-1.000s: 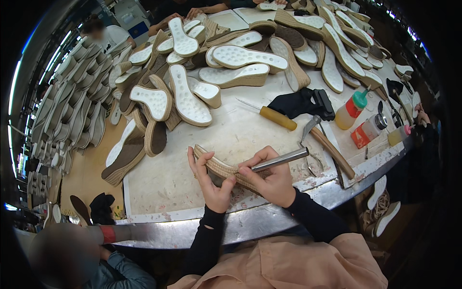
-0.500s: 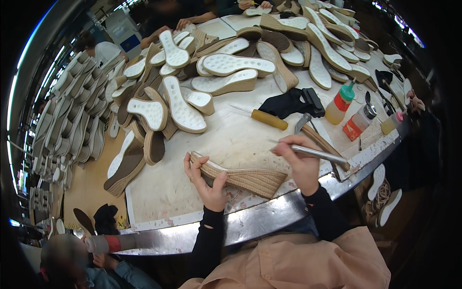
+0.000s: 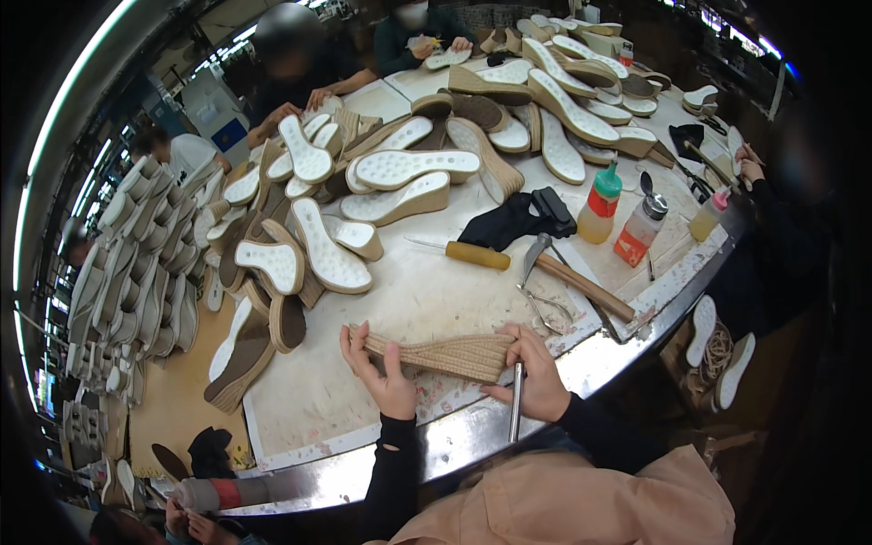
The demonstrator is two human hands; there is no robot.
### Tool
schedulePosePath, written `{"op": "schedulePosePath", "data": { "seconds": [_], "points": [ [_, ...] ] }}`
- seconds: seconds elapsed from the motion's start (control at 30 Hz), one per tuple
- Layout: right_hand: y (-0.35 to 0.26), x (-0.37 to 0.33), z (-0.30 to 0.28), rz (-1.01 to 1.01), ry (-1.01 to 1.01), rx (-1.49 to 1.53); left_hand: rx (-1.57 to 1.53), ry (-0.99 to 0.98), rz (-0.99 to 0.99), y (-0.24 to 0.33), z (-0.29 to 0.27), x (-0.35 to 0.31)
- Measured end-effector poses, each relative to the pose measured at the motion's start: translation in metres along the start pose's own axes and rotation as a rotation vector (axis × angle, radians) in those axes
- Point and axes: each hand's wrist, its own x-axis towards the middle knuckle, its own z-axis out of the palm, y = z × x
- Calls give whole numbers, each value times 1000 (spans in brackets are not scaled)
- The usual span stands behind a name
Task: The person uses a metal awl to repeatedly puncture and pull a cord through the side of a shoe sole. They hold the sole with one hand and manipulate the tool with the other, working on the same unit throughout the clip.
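Observation:
A wedge shoe sole (image 3: 436,357) with woven tan sides is held above the near edge of the table. My left hand (image 3: 389,386) is closed around its thin toe end, the thumb on the near side. At the thick heel end, my right hand (image 3: 540,377) grips the sole with its fingers. That same hand also carries a slim silver metal tool (image 3: 517,404), which points down towards me; its working tip is hidden. Beyond the right hand lie metal pincers (image 3: 545,309), a wooden-handled hammer (image 3: 581,284) and a yellow-handled awl (image 3: 479,255).
Many wedge soles (image 3: 418,170) are heaped across the table's far side, with stacked grey soles (image 3: 136,263) at left. Bottles (image 3: 599,204) and a black cloth (image 3: 504,221) stand or lie beyond the tools. Other people work at the far side, right and lower left.
My right hand has moved left and down onto the heel end, and its silver tool has swung to point towards me. The sole has turned slightly. The pincers now show.

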Motion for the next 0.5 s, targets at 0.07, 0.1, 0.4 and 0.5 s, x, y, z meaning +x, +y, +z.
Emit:
{"op": "schedulePosePath", "data": {
  "seconds": [0.07, 0.1, 0.4, 0.5],
  "points": [
    [-2, 4, -5, 76, -19, 129, -227, 24, -116, -1, -1, 1],
    [-3, 6, -13, 43, 17, 179, -254, 26, -182, -2, -2, 5],
    [-46, -4, -160, -103, 292, 457, 133, -295, -89, -6, 21, 59],
    [-69, -29, -205, -80, 424, 314, 280, -308, 147, -13, 43, 82]
  ]
}}
